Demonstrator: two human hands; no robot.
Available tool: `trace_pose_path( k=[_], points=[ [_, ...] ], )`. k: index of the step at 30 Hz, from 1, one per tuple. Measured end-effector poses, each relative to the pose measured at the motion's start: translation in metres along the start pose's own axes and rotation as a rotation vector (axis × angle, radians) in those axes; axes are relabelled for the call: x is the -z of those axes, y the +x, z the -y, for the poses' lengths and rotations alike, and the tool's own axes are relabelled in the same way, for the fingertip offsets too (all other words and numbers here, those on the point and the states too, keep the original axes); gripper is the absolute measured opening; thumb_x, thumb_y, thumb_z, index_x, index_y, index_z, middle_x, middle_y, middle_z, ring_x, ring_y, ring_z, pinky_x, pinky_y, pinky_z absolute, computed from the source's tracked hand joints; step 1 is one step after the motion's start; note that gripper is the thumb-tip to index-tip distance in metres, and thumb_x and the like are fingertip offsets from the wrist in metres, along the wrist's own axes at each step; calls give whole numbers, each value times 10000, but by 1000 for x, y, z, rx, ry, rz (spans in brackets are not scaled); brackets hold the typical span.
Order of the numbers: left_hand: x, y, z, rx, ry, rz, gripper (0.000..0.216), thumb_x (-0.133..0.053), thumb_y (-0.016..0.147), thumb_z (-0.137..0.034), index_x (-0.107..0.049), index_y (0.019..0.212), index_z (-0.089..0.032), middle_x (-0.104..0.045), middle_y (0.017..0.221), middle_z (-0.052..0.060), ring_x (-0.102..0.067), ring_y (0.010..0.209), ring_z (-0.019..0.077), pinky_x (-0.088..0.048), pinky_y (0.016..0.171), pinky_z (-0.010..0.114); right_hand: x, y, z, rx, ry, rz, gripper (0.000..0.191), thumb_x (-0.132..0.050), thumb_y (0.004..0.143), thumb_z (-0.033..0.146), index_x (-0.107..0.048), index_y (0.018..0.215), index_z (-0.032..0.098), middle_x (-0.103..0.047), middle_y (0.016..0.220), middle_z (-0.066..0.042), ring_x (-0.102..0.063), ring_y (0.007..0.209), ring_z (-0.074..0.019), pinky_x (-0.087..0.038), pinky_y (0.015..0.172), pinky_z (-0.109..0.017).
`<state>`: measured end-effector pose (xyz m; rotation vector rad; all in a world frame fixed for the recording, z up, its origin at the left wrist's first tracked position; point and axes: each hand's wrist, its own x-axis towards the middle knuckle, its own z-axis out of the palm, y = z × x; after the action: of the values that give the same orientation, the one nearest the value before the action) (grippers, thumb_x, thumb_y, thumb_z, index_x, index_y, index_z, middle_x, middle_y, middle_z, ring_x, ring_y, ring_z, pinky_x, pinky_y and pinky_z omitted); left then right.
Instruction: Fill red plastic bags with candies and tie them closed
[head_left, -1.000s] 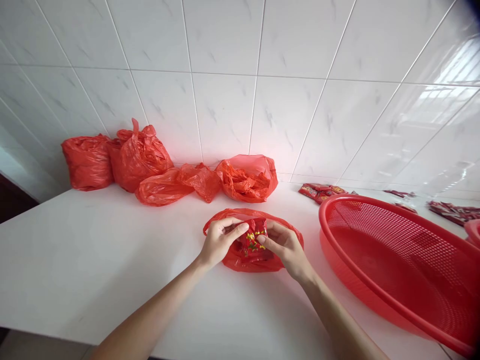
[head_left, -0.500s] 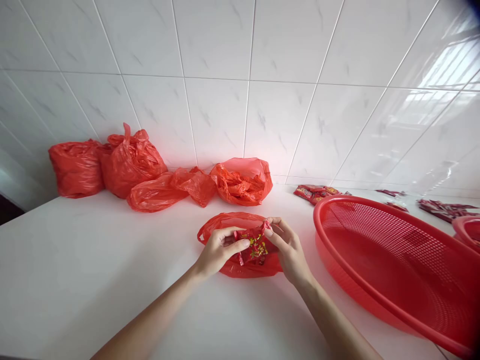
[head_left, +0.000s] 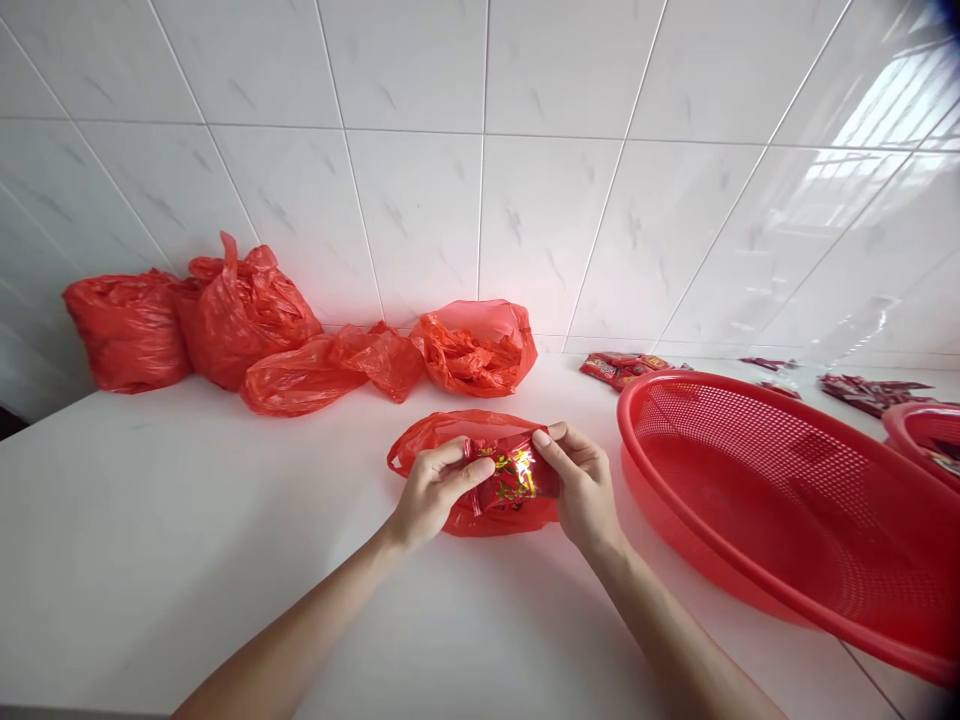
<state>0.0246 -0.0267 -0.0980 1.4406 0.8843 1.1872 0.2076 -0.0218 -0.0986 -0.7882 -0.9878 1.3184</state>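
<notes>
Between my two hands is a shiny red snack packet (head_left: 517, 474) with gold and yellow lettering. My left hand (head_left: 433, 490) pinches its left end, thumb on the front. On the opposite end my right hand (head_left: 581, 480) grips the packet's edge between thumb and fingers. Just below and behind the packet lies an opened red plastic bag (head_left: 427, 432) on the white counter. What the bag contains is mostly hidden by the packet and my hands.
A large red mesh basket (head_left: 697, 600) stands at the right. Several red packets (head_left: 619, 368) lie behind it. Two full red bags (head_left: 127, 335) and crumpled bags (head_left: 300, 380) line the tiled wall on the white counter (head_left: 187, 560). A second red basket (head_left: 911, 415) shows at the right edge.
The packet's right end has been spread flatter between my hands, so its lettered front shows more fully. The whole view has shifted slightly.
</notes>
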Motion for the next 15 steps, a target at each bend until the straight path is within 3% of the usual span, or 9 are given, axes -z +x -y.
trace_pose_path(
  k=[4, 8, 15],
  points=[
    [-1, 0, 2, 2, -27, -18, 214, -692, 854, -389, -714, 815, -179, -708, 800, 35, -680, 844, 226, -585, 776, 356, -4, -4, 0, 96, -147, -39, 251, -725, 827, 435, -620, 768, 215, -606, 694, 17, -521, 579, -123, -470, 544, -247],
    [0, 1, 5, 4, 29, -89, 284, -680, 865, -421, -754, 1012, -190, -744, 909, 51, -686, 961, 248, -573, 864, 364, -6, -6, -1, 125, -240, -65, 272, -709, 839, 452, -619, 761, 207, -582, 672, 16, -503, 578, -122, -443, 524, -240],
    [-2, 1, 2, -13, 95, -121, 301, -624, 907, -431, -776, 1021, -197, -742, 930, 55, -660, 1015, 263, -559, 856, 363, -5, -4, -1, 35, -103, -26, 278, -738, 813, 450, -604, 752, 214, -591, 676, 26, -511, 567, -118, -446, 541, -240]
  ],
)
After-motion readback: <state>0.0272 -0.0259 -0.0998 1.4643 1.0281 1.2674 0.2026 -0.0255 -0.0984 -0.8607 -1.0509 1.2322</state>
